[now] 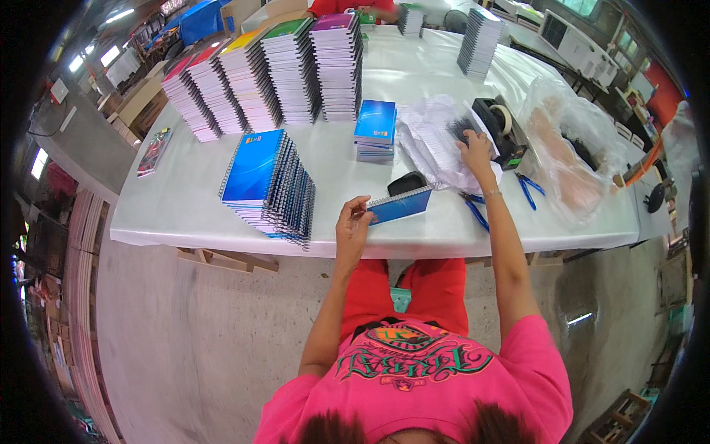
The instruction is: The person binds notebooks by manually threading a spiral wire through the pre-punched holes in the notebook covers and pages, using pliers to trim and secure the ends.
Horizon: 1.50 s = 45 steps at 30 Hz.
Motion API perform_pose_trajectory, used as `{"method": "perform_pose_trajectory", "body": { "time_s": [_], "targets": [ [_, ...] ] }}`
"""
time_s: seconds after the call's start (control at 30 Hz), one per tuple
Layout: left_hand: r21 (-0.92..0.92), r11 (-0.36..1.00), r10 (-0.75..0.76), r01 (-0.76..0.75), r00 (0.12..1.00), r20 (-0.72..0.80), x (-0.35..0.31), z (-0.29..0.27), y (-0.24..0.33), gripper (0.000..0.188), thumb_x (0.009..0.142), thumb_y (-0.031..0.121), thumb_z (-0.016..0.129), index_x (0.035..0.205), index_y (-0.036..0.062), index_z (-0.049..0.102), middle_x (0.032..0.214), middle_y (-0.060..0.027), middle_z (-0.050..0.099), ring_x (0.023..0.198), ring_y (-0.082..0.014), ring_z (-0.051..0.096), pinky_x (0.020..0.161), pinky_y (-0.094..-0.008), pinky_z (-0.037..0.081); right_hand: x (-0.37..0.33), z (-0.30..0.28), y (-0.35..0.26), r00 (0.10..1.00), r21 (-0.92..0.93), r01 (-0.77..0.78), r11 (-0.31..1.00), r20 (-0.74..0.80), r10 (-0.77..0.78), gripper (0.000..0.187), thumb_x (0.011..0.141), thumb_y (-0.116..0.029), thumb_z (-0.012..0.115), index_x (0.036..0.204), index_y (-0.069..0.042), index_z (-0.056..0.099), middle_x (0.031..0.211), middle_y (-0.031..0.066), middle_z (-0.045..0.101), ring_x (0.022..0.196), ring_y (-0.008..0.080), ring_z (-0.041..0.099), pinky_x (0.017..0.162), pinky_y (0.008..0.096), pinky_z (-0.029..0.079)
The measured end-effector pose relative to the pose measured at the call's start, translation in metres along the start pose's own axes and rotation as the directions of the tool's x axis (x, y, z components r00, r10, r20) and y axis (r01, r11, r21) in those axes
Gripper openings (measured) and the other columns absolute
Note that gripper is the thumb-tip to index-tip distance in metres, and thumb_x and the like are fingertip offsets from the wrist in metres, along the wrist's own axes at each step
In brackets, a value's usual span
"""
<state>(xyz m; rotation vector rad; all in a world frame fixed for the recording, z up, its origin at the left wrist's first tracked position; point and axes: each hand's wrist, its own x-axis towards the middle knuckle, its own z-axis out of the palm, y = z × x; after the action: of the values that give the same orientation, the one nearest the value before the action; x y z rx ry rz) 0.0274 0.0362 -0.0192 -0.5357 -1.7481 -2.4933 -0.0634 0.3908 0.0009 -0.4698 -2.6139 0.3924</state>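
My left hand [353, 226] grips a blue spiral notebook [403, 207] by its left end, tilted up at the table's near edge with its wire binding uppermost. A small black case [407, 183] lies just behind it. Out to the right, my right hand [478, 153] reaches over crumpled white paper [436, 137], thumb and finger apart at a pile of thin dark wire pieces [460, 129]. Its other fingers are partly hidden. Beside that hand stands a black tape dispenser [510, 133]. Blue-handled pliers [475, 210] and a second pair of blue pliers [529, 191] lie nearer.
Blue notebooks form a tall stack [255, 174] at left and a shorter stack [376, 129] mid-table. Behind rise several notebook stacks [291, 74] with coloured covers. A clear plastic bag [569, 148] sits at right. Across the white table [177, 207], another person [347, 7] in red works.
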Motion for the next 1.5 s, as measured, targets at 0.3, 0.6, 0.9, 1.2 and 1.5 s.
{"method": "perform_pose_trajectory", "body": {
  "time_s": [0.3,0.6,0.9,1.2,1.5],
  "targets": [
    [0.303,0.947,0.086,-0.103,0.994,0.069,-0.001,-0.012,0.009,0.032,0.088,0.009,0.064,0.121,0.0063,0.063,0.110,-0.0071,0.057,0.102,-0.0176,0.056,0.088,-0.0322,0.047,-0.038,-0.031,-0.036,0.981,0.141,0.115,0.983,-0.169,-0.091,0.055,0.078,-0.020,0.075,0.127,-0.013,0.051,0.118,0.0176,0.053,0.111,0.0411,0.051,0.091,0.0526,0.042],
    [0.497,0.859,0.083,-0.126,0.991,0.108,0.012,0.002,0.034,0.025,0.087,0.011,0.068,0.111,0.0031,0.069,0.103,-0.0115,0.070,0.093,-0.0193,0.065,0.084,-0.0312,0.050,-0.159,-0.058,0.016,0.998,0.091,0.021,0.996,0.061,-0.026,0.059,0.073,-0.034,0.080,0.122,-0.013,0.055,0.116,0.0143,0.055,0.109,0.0369,0.053,0.090,0.0511,0.041],
    [0.463,0.887,-0.007,-0.001,1.000,0.016,0.010,0.009,0.036,0.022,0.089,0.010,0.066,0.109,0.0008,0.069,0.092,-0.0104,0.071,0.076,-0.0130,0.066,0.068,-0.0281,0.053,-0.195,-0.080,-0.048,0.998,0.563,-0.046,0.826,-0.005,0.059,0.055,0.076,-0.021,0.078,0.122,-0.003,0.054,0.110,0.0137,0.057,0.097,0.0297,0.058,0.082,0.0404,0.046],
    [0.509,0.861,-0.014,-0.019,0.998,0.062,0.006,0.005,0.042,0.021,0.093,0.009,0.062,0.111,-0.0009,0.066,0.092,-0.0121,0.072,0.083,-0.0144,0.069,0.073,-0.0291,0.058,-0.225,-0.079,-0.165,0.954,0.582,0.238,0.778,0.012,-0.301,0.054,0.075,-0.021,0.076,0.122,-0.005,0.055,0.113,0.0145,0.061,0.096,0.0337,0.058,0.085,0.0428,0.044],
    [0.512,0.858,0.014,-0.045,0.998,0.065,0.001,0.004,0.036,0.025,0.092,-0.001,0.054,0.115,-0.0013,0.064,0.099,-0.0141,0.073,0.089,-0.0186,0.072,0.075,-0.0296,0.057,-0.228,-0.067,-0.172,0.959,0.586,0.218,0.781,0.021,-0.283,0.051,0.076,-0.020,0.075,0.121,-0.006,0.056,0.112,0.0138,0.062,0.091,0.0355,0.059,0.081,0.0435,0.047]
  ]
}}
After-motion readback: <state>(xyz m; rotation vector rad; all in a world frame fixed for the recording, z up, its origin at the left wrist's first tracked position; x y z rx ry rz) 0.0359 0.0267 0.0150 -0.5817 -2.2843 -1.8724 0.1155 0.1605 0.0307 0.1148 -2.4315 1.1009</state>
